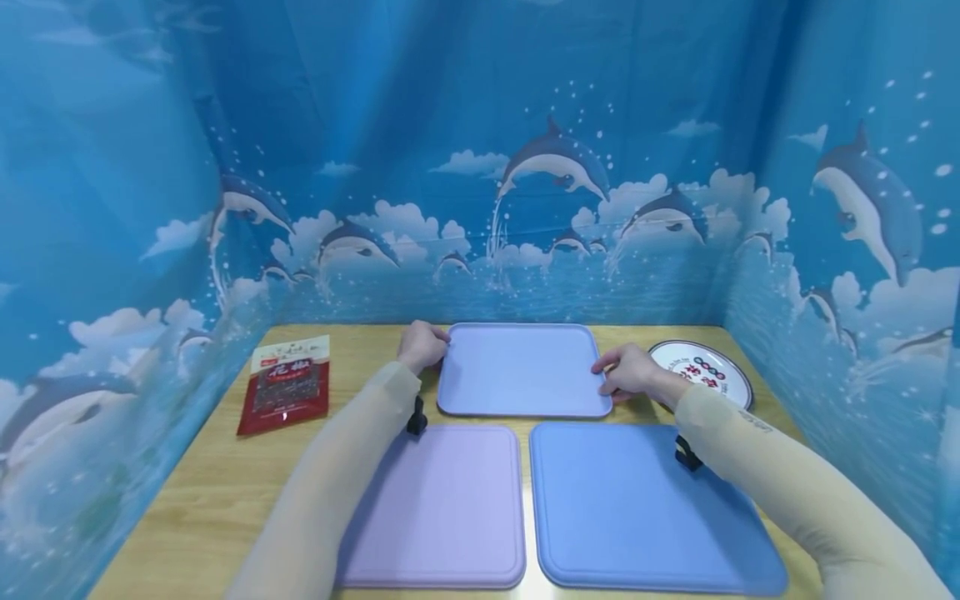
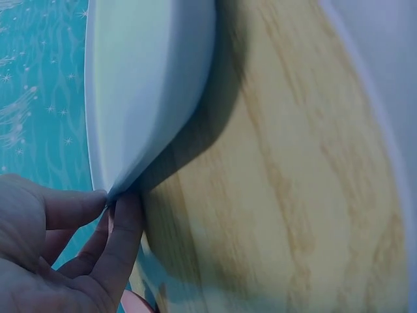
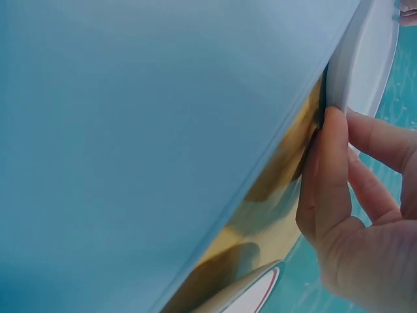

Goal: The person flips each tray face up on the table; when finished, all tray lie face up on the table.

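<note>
A pale periwinkle tray (image 1: pixel 521 367) with a raised rim is at the back middle of the wooden table. My left hand (image 1: pixel 423 343) pinches its left edge between thumb and fingers. In the left wrist view, the tray's sloping side (image 2: pixel 156 85) casts a shadow on the wood. On the opposite side, my right hand (image 1: pixel 630 368) grips the right edge; the right wrist view shows the thumb above the rim (image 3: pixel 348 75) and fingers beneath. I cannot tell whether the tray is raised off the table.
In front lie a lavender board (image 1: pixel 457 508) and a blue board (image 1: pixel 645 508), side by side under my forearms. A red packet of Sichuan peppercorns (image 1: pixel 288 387) lies at left. Behind my right wrist is a white plate (image 1: pixel 727 379) with red lettering. Dolphin-print curtains (image 1: pixel 450 100) enclose the table (image 1: pixel 202 492).
</note>
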Demonstrator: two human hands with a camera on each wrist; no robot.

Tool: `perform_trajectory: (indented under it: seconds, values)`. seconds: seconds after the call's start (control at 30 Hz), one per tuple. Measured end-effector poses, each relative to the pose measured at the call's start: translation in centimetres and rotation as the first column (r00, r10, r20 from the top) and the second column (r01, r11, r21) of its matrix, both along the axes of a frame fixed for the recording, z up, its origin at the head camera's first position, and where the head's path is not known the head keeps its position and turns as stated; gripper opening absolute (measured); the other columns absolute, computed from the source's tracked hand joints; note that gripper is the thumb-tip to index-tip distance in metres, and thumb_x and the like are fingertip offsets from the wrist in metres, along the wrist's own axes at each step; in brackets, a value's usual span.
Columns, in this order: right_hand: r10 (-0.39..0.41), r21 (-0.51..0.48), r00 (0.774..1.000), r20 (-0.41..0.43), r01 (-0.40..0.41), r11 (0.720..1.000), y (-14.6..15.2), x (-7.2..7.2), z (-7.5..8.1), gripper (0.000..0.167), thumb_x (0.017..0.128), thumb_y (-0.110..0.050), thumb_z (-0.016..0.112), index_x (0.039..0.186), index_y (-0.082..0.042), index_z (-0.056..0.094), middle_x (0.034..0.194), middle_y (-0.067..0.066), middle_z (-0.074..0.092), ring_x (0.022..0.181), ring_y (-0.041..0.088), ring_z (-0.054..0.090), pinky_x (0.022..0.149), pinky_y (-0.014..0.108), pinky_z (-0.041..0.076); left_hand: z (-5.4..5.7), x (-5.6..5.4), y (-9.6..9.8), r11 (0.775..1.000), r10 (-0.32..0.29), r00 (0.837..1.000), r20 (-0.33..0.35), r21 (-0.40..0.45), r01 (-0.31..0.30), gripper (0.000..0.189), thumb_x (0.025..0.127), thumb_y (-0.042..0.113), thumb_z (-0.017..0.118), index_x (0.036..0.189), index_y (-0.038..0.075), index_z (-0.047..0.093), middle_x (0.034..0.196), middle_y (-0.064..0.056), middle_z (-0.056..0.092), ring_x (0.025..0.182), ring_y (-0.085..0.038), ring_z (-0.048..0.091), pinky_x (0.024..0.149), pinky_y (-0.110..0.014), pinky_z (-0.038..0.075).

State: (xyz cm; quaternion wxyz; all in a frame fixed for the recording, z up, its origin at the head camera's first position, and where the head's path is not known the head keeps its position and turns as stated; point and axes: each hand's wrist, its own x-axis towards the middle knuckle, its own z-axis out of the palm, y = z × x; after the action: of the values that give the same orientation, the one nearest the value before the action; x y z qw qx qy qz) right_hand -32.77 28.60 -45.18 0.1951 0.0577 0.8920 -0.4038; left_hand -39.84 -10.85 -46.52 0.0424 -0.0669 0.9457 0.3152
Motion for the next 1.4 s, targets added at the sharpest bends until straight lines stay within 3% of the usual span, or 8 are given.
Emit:
perform_trajectory:
  seconds: [0.17, 0.3, 0.4, 0.53, 0.73, 0.83, 1.1, 1.4]
  values:
    - [0.025, 0.061, 0.999, -0.034, -0.023, 0.998, -0.2, 0.2, 0.2, 0.053, 0.091, 0.004, 0.084, 0.143, 0.002, 0.072, 0.120, 0.022, 0.072, 0.080, 0.018, 0.073, 0.072, 0.030, 0.070, -0.6, -0.6, -0.5, 0.999, -0.006, 1.000, 0.016, 0.035, 0.006, 0.037, 0.088, 0.006, 0.072, 0.118, 0.018, 0.089, 0.130, -0.007, 0.083, 0.119, -0.028, 0.072, 0.096, -0.037, 0.061]
    - [0.051, 0.171, 0.994, -0.093, -0.035, 0.985, -0.5, 0.8, 0.7, 0.046, 0.096, -0.003, 0.081, 0.141, 0.001, 0.073, 0.127, 0.025, 0.074, 0.083, 0.019, 0.076, 0.072, 0.032, 0.070, -3.3, -3.0, -1.8, 0.996, -0.054, 0.998, -0.009, 0.070, 0.055, 0.034, 0.082, 0.008, 0.073, 0.111, 0.017, 0.089, 0.112, -0.004, 0.085, 0.096, -0.021, 0.073, 0.074, -0.031, 0.063]
    - [0.093, 0.222, 0.982, -0.163, -0.056, 0.973, -1.0, 1.8, 1.6, 0.044, 0.098, -0.009, 0.080, 0.141, 0.000, 0.074, 0.131, 0.027, 0.075, 0.086, 0.020, 0.077, 0.072, 0.031, 0.070, -1.9, -1.3, -2.2, 0.984, -0.100, 0.995, -0.022, 0.144, 0.102, 0.036, 0.086, 0.007, 0.072, 0.118, 0.009, 0.086, 0.111, -0.012, 0.085, 0.083, -0.019, 0.075, 0.069, -0.032, 0.068]
    - [0.178, 0.240, 0.952, -0.251, -0.117, 0.964, -2.3, 3.7, 2.9, 0.046, 0.098, -0.015, 0.082, 0.141, 0.001, 0.074, 0.128, 0.026, 0.078, 0.083, 0.018, 0.078, 0.070, 0.029, 0.066, 2.0, 3.5, -2.3, 0.954, -0.145, 0.989, 0.009, 0.268, 0.137, 0.038, 0.096, 0.002, 0.071, 0.132, -0.001, 0.078, 0.130, -0.025, 0.080, 0.087, -0.025, 0.080, 0.078, -0.036, 0.073]
    - [0.294, 0.219, 0.895, -0.335, -0.230, 0.948, -5.3, 6.4, 3.6, 0.049, 0.096, -0.018, 0.086, 0.139, 0.002, 0.075, 0.127, 0.025, 0.080, 0.099, 0.026, 0.082, 0.082, 0.037, 0.070, 2.8, 6.2, -3.5, 0.909, -0.246, 0.969, 0.012, 0.350, 0.226, 0.040, 0.098, -0.001, 0.071, 0.137, -0.008, 0.073, 0.136, -0.032, 0.075, 0.109, -0.039, 0.081, 0.085, -0.041, 0.074]
    - [0.335, 0.181, 0.875, -0.350, -0.288, 0.940, -6.9, 7.9, 3.6, 0.053, 0.093, -0.019, 0.088, 0.140, 0.002, 0.074, 0.131, 0.025, 0.080, 0.110, 0.033, 0.082, 0.092, 0.044, 0.071, 3.2, 7.7, -4.4, 0.905, -0.288, 0.957, 0.012, 0.331, 0.268, 0.039, 0.101, 0.000, 0.073, 0.139, -0.009, 0.072, 0.138, -0.032, 0.074, 0.119, -0.041, 0.078, 0.086, -0.041, 0.074]
    - [0.393, 0.014, 0.872, -0.292, -0.407, 0.913, -10.5, 13.0, 3.5, 0.067, 0.090, -0.020, 0.093, 0.149, 0.000, 0.068, 0.150, 0.026, 0.071, 0.122, 0.038, 0.079, 0.094, 0.043, 0.071, 3.9, 11.6, -8.1, 0.912, -0.296, 0.950, 0.095, 0.323, 0.252, 0.043, 0.105, 0.011, 0.074, 0.145, -0.003, 0.070, 0.142, -0.026, 0.074, 0.119, -0.033, 0.077, 0.088, -0.038, 0.072]
    - [0.340, -0.202, 0.931, -0.129, -0.361, 0.911, -12.2, 16.6, 3.5, 0.079, 0.087, -0.014, 0.093, 0.158, -0.001, 0.060, 0.163, 0.031, 0.057, 0.119, 0.036, 0.079, 0.088, 0.039, 0.072, 3.9, 16.2, -14.3, 0.935, -0.271, 0.960, 0.063, 0.256, 0.247, 0.046, 0.103, 0.014, 0.077, 0.144, -0.006, 0.070, 0.134, -0.027, 0.078, 0.104, -0.024, 0.080, 0.082, -0.037, 0.073]
